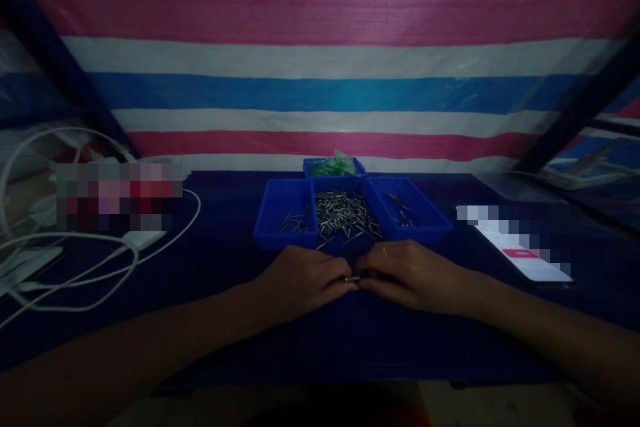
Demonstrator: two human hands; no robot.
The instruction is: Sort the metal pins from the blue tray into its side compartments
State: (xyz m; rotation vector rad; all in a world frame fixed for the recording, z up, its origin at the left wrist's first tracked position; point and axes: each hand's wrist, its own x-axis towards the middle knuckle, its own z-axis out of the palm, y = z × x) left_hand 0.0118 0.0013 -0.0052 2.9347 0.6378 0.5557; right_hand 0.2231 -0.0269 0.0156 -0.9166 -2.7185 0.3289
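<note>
Dimly, one short, slender, silvery metal pin is gleaming between the two hands, low in front of the loose pin pile and three blue plastic trays. The left hand is curling nearly closed, pinching the pin between thumb and forefinger; the right hand is bending its fingers at the other end, its grip being too dark to tell.

Both hands pinch a small metal pin; loose pins lie between blue bins.
</note>
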